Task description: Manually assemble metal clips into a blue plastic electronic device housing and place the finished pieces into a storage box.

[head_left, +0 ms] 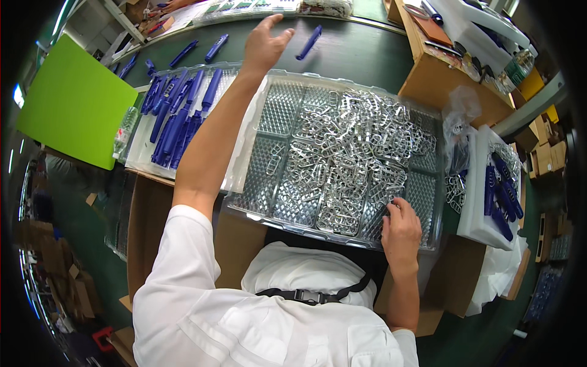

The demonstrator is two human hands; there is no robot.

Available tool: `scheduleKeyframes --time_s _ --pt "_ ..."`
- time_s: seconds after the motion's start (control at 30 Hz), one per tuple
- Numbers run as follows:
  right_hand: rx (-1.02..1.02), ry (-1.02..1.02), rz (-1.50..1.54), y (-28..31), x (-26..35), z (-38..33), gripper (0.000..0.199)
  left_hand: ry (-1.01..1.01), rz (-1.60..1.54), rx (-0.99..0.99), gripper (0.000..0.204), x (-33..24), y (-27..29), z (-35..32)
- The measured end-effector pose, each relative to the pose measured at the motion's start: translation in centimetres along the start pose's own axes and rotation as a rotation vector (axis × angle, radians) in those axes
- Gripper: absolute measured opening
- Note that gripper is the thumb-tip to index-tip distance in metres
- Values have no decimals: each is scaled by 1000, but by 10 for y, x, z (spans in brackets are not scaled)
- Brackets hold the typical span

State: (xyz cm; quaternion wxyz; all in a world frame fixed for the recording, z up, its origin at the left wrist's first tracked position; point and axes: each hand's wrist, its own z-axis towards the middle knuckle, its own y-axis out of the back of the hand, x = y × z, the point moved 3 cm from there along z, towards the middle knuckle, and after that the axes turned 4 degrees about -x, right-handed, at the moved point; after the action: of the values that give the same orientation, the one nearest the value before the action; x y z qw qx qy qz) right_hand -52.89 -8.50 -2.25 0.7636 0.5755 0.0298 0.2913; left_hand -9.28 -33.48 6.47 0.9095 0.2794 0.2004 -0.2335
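Observation:
My left hand (264, 44) is stretched far out over the dark green belt (361, 52), fingers spread and empty. A blue plastic piece (309, 42) lies just to its right on the belt. My right hand (400, 231) rests on the near right corner of a clear plastic tray (278, 110), fingers curled among a heap of small silver metal clips (348, 159). Whether it grips one I cannot tell.
A second clear tray (137, 150) at the left holds several blue pieces (177, 116). More blue pieces (199, 52) lie on the belt. A white tray (480, 220) at the right holds blue pieces (502, 196). A green board (73, 101) and wooden box (437, 76) flank the area.

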Motion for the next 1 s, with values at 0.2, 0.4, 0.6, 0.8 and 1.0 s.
scheduleKeyframes --time_s 0.2,0.4,0.6,0.8,1.0 --pt "-40 78 -177 -7 -5 -4 32 218 -250 -237 29 -33 167 -100" --pt "90 69 -128 -12 -5 2 35 481 -73 -437 21 -2 312 -315" --pt "154 125 -152 -15 6 6 36 1081 314 158 28 116 378 -612" --pt "283 76 -150 -17 -5 4 39 932 408 893 40 127 313 -718" --pt "334 -16 44 -19 -15 17 26 941 507 1017 35 108 291 -673"
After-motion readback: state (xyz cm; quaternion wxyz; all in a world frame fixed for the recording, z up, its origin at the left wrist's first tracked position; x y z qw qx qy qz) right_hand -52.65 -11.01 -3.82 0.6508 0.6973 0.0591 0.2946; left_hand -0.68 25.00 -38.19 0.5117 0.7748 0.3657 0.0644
